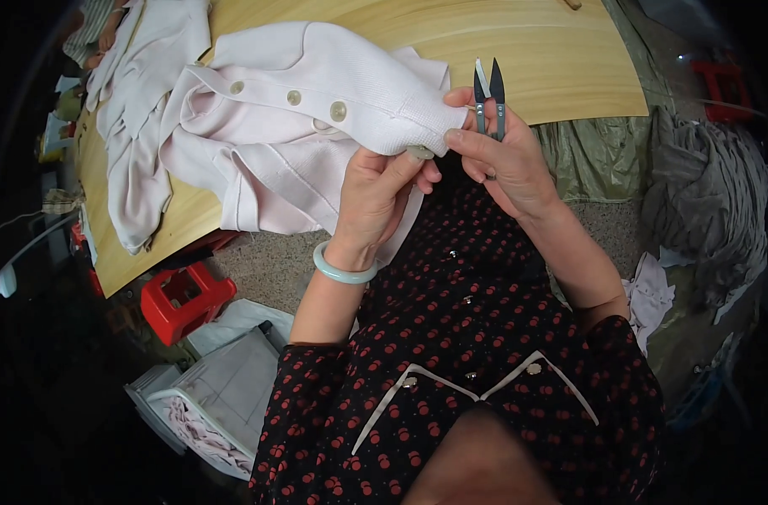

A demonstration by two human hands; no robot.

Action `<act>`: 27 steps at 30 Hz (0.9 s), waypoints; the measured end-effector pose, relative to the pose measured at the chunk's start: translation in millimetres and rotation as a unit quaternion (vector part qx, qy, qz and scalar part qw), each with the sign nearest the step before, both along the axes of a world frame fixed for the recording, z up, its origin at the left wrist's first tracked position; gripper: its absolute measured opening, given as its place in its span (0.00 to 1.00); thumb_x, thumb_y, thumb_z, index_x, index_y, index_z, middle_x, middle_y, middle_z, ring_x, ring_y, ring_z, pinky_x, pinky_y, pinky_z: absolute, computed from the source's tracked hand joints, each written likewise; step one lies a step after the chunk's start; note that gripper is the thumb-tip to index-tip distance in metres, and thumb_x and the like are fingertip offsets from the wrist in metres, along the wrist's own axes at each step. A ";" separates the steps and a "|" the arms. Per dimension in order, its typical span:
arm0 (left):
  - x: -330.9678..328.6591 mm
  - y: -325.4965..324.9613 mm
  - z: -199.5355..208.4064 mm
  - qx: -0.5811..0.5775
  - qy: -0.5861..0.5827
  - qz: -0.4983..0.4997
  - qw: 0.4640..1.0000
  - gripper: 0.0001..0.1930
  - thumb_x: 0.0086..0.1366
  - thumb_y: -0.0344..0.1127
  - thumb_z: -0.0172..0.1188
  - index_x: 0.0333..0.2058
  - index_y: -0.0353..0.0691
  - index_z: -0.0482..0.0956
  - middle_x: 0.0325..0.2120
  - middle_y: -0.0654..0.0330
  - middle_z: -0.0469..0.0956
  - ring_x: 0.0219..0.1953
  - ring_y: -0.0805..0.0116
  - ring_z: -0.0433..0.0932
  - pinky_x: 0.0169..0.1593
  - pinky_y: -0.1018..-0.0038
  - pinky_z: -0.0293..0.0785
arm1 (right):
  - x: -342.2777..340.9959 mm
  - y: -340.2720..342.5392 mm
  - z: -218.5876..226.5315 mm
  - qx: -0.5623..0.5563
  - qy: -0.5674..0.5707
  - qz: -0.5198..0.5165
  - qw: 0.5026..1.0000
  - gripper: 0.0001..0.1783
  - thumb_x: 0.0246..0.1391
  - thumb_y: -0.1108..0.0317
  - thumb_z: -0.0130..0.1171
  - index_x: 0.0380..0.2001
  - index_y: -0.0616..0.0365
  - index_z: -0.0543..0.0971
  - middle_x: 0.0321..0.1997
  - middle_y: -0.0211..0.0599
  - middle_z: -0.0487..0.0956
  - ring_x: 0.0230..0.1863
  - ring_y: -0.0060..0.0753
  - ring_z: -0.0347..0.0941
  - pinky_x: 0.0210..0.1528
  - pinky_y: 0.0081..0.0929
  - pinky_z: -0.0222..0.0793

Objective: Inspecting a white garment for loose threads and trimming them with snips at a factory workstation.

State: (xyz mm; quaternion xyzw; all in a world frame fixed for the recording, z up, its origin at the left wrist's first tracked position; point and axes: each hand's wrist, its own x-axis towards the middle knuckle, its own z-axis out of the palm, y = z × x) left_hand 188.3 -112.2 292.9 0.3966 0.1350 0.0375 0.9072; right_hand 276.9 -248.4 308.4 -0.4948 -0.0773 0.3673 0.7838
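The biggest thing is the yellow wooden desk (519, 50). The person sits or stands close to it in a black dress (485, 311) with red dots and a white-edged collar. A pale pink top (350, 63) lies on the desk, and one end of it reaches past the near edge into the person's two hands. More pale pink cloth (140, 143) lies to its left, going over the side of the desk. A big heap of grey cloth (704, 202) is over on the right. Low on the left is a pale box (233, 379) with pink cloth inside it, and a red stool (186, 299) is near it. At the top left you can see a bit of another person's striped sleeve (85, 29).

The right hand (506, 156) pinches the end of the pink top between thumb and finger. The same hand also has small dark snips (497, 82) tucked in its fingers, with the two points up and apart. The left hand (380, 194) has its fingers curled and its thumb pressed on the top's edge, just below the right hand's pinch. A pale green bracelet (344, 273) goes around the left wrist. Smallest are the round buttons (338, 111) in a row along the top, and one more button (419, 152) is right at the left thumb.
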 end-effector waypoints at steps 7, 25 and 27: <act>-1.4 1.7 0.2 0.042 -0.002 0.002 0.999 0.09 0.59 0.25 0.54 0.39 0.32 0.73 0.30 0.58 0.76 0.28 0.73 0.75 0.31 0.81 0.72 | -2.9 -0.3 1.0 0.015 0.024 0.016 0.999 0.21 0.47 0.74 0.57 0.46 0.60 0.67 0.28 0.24 0.67 0.18 0.08 0.54 0.17 0.10 0.51; -3.2 54.5 -28.9 -0.098 0.039 0.083 0.991 0.10 0.63 0.30 0.48 0.42 0.34 0.68 0.37 0.56 0.74 0.39 0.68 0.74 0.39 0.74 0.74 | 6.3 -12.0 -18.2 -0.114 -0.126 -0.007 0.985 0.17 0.47 0.76 0.57 0.43 0.60 0.71 0.21 0.20 0.66 0.17 0.08 0.55 0.18 0.08 0.49; -1.0 54.7 -23.6 -0.122 -0.004 0.077 0.989 0.11 0.63 0.29 0.48 0.44 0.35 0.68 0.38 0.56 0.74 0.40 0.67 0.74 0.40 0.73 0.73 | 8.0 -12.1 -18.2 -0.115 -0.100 -0.001 0.988 0.17 0.47 0.76 0.57 0.43 0.60 0.70 0.22 0.21 0.66 0.17 0.08 0.55 0.17 0.09 0.49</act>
